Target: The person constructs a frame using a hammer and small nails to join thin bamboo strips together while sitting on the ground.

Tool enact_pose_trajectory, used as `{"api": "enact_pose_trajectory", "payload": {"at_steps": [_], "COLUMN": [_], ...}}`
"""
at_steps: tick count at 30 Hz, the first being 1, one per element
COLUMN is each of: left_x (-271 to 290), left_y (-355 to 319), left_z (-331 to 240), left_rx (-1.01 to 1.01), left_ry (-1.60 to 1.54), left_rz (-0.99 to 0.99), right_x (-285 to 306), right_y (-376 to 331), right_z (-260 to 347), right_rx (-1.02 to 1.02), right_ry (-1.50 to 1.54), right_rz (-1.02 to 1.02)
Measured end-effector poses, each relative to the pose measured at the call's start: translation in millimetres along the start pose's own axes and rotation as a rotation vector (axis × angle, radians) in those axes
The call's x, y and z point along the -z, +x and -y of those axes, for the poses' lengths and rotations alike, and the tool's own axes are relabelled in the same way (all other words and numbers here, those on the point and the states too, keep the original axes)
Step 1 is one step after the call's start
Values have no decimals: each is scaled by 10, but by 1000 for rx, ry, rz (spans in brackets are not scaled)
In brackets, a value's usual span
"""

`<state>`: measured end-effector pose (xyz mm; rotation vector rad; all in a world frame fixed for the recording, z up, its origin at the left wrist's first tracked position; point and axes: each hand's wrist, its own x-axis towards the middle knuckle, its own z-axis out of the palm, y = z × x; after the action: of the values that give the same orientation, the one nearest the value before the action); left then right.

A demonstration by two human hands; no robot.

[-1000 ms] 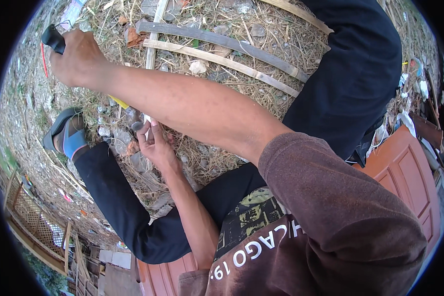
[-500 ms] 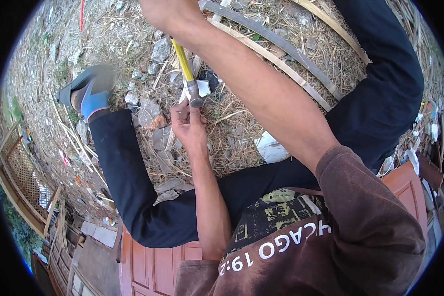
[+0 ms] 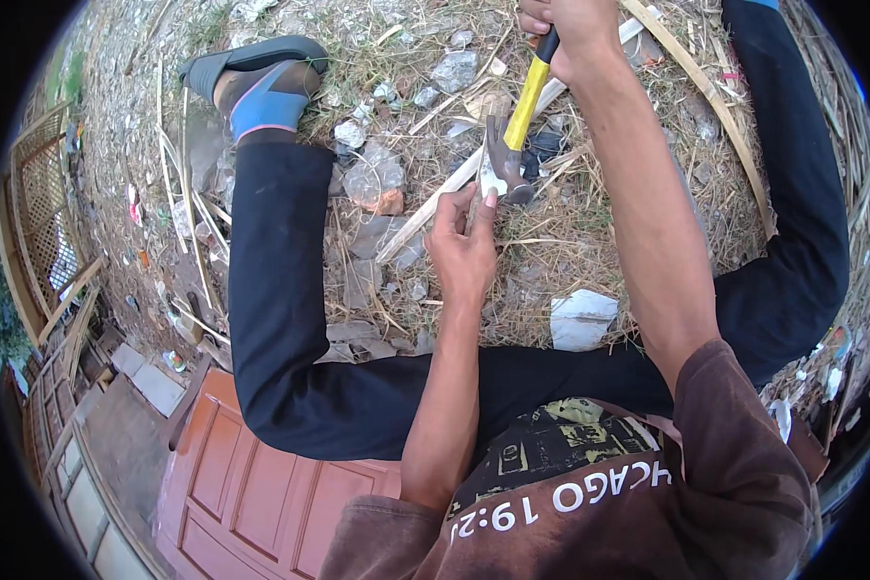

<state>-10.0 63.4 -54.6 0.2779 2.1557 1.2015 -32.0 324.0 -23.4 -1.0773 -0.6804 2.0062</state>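
My right hand (image 3: pixel 578 37) is closed round the black grip of a claw hammer (image 3: pixel 527 104) with a yellow shaft. The hammer's grey metal head is low, beside the fingertips of my left hand (image 3: pixel 461 242). Thumb and fingers of that hand pinch a small, thin white piece (image 3: pixel 493 180), whose kind I cannot make out. The hammer head partly covers this piece, and I cannot tell whether they touch. Below the hammer, a pale wooden strip (image 3: pixel 425 217) lies slantwise on the ground, passing close to my left fingertips.
Dry grass and stones surround my hands, with a reddish-grey rock (image 3: pixel 375 182) at left and a white stone slab (image 3: pixel 582 320) nearer me. A long curved wooden strip (image 3: pixel 710 92) lies at right. My legs frame the area; a reddish panelled door (image 3: pixel 261 493) lies underneath me.
The view has shifted, so the scene sits differently. My right hand and the hammer's grip now show more fully, the hammer leaning right. My left hand keeps its pinch near the hammer head.
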Motion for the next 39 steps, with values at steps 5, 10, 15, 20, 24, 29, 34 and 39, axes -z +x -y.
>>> {"api": "enact_pose_trajectory", "payload": {"at_steps": [5,10,15,20,24,29,34,39], "left_x": [-47,-24,-51,-69,-82,-78,-76,-75], "left_y": [-75,-133,-178,-153,-154,-158,-163,-158], "left_z": [103,71,68,181,194,201,185,196], "left_rx": [-126,-98,-108,-97,-126,-122,-132,-169], "left_ry": [13,69,118,45,41,0,28,42], "left_rz": [-100,-78,-97,-104,-120,-114,-103,-84], "right_x": [-35,79,213,122,205,182,205,226], "right_y": [-13,-85,-38,-191,-191,-261,-296,-300], "right_z": [42,90,105,100,146,137,173,151], "right_rx": [23,38,102,74,72,105,97,5], "right_ry": [-57,-9,35,61,99,64,77,99], "right_rz": [-6,44,117,108,144,100,82,68]}}
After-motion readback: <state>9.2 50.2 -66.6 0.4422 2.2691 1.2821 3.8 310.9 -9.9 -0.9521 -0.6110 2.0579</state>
